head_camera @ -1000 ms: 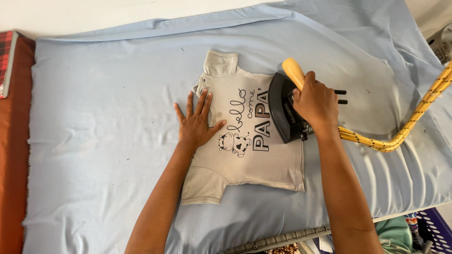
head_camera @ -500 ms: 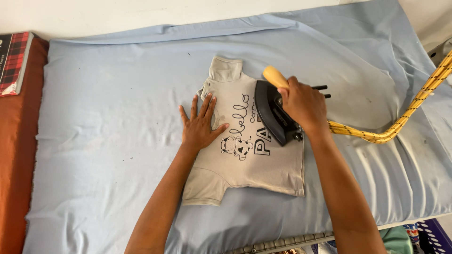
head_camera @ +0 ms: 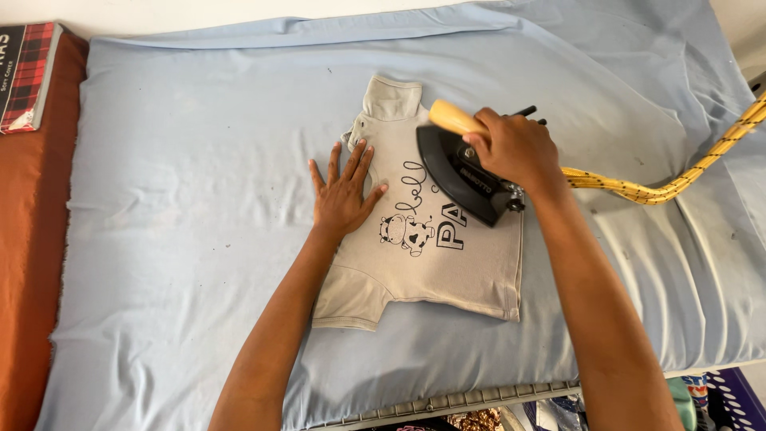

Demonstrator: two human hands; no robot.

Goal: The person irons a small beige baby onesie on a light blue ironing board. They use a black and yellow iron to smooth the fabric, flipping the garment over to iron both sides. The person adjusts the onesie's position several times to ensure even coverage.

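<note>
While the left hand [head_camera: 341, 195] flattens the shirt [head_camera: 423, 231], the right hand [head_camera: 515, 148] presses the iron [head_camera: 463, 172].

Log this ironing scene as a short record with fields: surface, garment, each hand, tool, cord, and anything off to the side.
surface: light blue sheet spread over a padded board
garment: small beige shirt with a cow print, lying flat
left hand: palm down, fingers spread, pressing on the shirt
right hand: closed around the iron's handle
tool: black iron with a yellow handle, resting on the shirt
cord: yellow braided cord trailing right
side: red plaid book at top left
</note>
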